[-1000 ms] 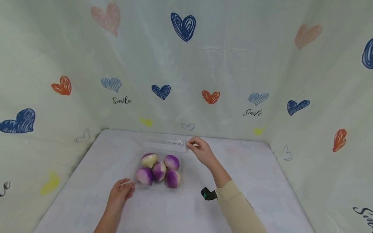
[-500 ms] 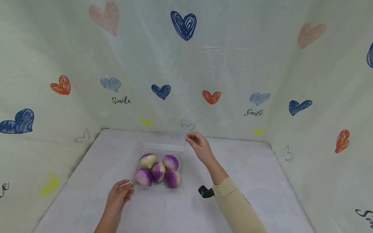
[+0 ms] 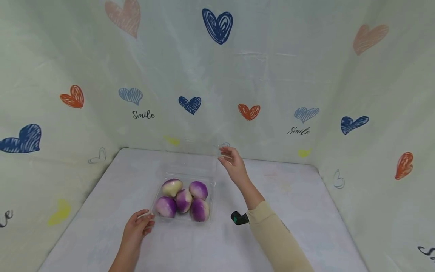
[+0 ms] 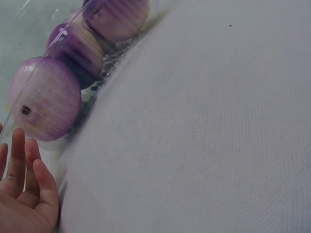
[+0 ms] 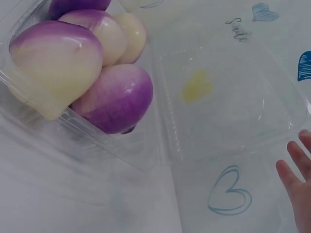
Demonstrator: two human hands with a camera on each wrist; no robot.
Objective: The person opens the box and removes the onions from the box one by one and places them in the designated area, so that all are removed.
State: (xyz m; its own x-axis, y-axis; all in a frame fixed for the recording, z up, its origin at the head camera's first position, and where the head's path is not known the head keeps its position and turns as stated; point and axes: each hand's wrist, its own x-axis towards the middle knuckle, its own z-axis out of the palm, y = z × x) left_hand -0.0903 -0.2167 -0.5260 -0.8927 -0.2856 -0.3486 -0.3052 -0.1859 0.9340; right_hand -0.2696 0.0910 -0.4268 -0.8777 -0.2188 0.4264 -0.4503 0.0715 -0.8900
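Several purple-and-white turnips (image 3: 199, 210) lie in the base of a clear plastic clamshell container (image 3: 212, 192), whose see-through lid (image 3: 190, 160) stands raised at the back. My left hand (image 3: 133, 229) is at the front left corner of the base. In the left wrist view its fingers (image 4: 18, 150) reach up beside the container wall without curling around it. At the lid's right edge is my right hand (image 3: 236, 170), its fingers fairly straight and spread. The right wrist view shows these fingertips (image 5: 286, 170) at the lid's edge; contact is hard to tell.
A white cloth (image 3: 289, 196) covers the table under the container. Behind and at both sides hangs a pale curtain (image 3: 265, 75) printed with hearts and "Smile". A black device (image 3: 239, 218) sits by my right sleeve (image 3: 276, 234).
My right hand has risen, swinging the lid upward on its back edge. Its fingers have gone from pinching the lid to spreading. My left hand stays at the base's corner.
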